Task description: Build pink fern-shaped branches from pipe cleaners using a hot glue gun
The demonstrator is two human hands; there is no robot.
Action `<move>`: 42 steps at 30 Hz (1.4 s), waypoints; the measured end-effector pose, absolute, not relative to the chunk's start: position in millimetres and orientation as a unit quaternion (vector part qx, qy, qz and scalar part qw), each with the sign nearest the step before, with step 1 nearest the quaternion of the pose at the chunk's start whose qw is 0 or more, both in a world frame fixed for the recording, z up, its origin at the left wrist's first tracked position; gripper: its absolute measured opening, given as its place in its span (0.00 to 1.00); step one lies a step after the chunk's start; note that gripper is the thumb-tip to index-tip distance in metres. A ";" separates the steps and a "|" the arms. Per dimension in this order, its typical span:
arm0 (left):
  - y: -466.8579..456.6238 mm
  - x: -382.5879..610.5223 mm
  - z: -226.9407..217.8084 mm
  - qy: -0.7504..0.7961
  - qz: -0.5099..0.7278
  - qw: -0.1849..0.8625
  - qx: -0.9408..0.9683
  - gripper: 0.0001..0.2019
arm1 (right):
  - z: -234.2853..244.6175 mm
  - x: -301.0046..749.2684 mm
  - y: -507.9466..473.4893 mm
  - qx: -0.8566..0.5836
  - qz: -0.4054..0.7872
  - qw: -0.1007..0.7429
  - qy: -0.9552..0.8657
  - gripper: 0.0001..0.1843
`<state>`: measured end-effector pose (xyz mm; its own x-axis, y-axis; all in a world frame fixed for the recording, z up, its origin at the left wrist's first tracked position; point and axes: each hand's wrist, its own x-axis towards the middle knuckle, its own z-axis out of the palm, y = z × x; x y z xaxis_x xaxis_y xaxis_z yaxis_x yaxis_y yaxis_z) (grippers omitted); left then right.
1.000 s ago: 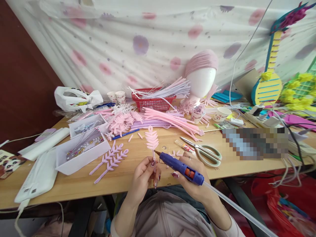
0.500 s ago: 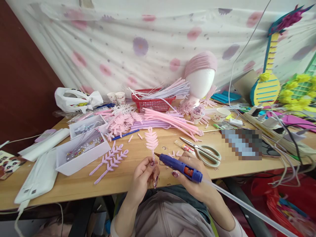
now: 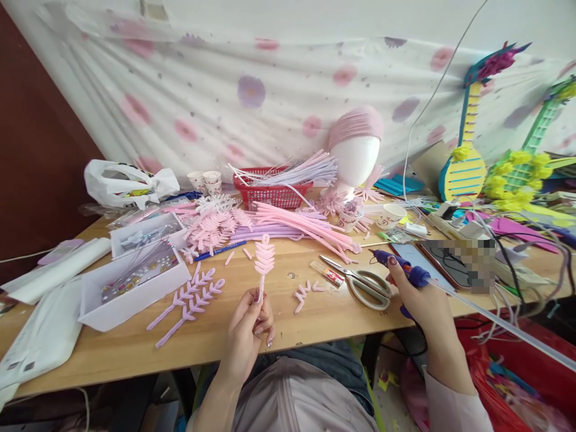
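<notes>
Upright in my left hand [image 3: 248, 324] is a pink pipe-cleaner leaf sprig [image 3: 264, 257], its stem pinched between thumb and fingers. My right hand [image 3: 420, 303] grips a blue hot glue gun [image 3: 402, 269] with a long clear glue stick [image 3: 499, 318] trailing from its back. The gun is well to the right of the sprig, beyond the scissors [image 3: 366, 282]. Several short pink pipe-cleaner pieces [image 3: 306, 291] lie between my hands. Two purple leaf sprigs [image 3: 193, 303] rest on the table left of my left hand.
White boxes [image 3: 135, 297] with beads stand at the left. Pink pipe cleaners [image 3: 301, 227] lie before a red basket [image 3: 270, 195]. A foam head [image 3: 355, 157] and paper cups [image 3: 391, 216] are at the back. Phones [image 3: 443, 264] and cables crowd the right.
The glue gun in my right hand has moved away from the sprig to the right, past the scissors. My left hand still holds the sprig. The view has shifted slightly right.
</notes>
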<state>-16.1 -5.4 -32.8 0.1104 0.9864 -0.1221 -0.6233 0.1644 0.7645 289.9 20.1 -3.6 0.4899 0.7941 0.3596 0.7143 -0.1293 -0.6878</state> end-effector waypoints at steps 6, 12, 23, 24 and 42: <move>-4.6 -14.8 -32.2 0.330 0.585 0.684 0.285 0.16 | -17.8 291.1 26.1 -0.814 0.003 0.388 -0.433 0.25; -5.7 -11.7 -26.2 0.361 0.585 0.663 0.297 0.16 | -32.5 238.1 -3.5 -0.661 -0.233 0.601 -0.384 0.15; -6.7 -7.9 -26.9 0.376 0.584 0.633 0.343 0.15 | -38.5 193.4 14.1 -0.616 -0.063 0.270 -0.737 0.06; -6.1 -7.5 -27.1 0.376 0.585 0.632 0.343 0.15 | -38.7 192.5 14.3 -0.611 -0.058 0.279 -0.738 0.07; 1.6 -7.5 -34.5 0.428 0.588 0.606 0.322 0.18 | -11.7 123.3 2.1 -0.416 0.016 0.252 -0.873 0.08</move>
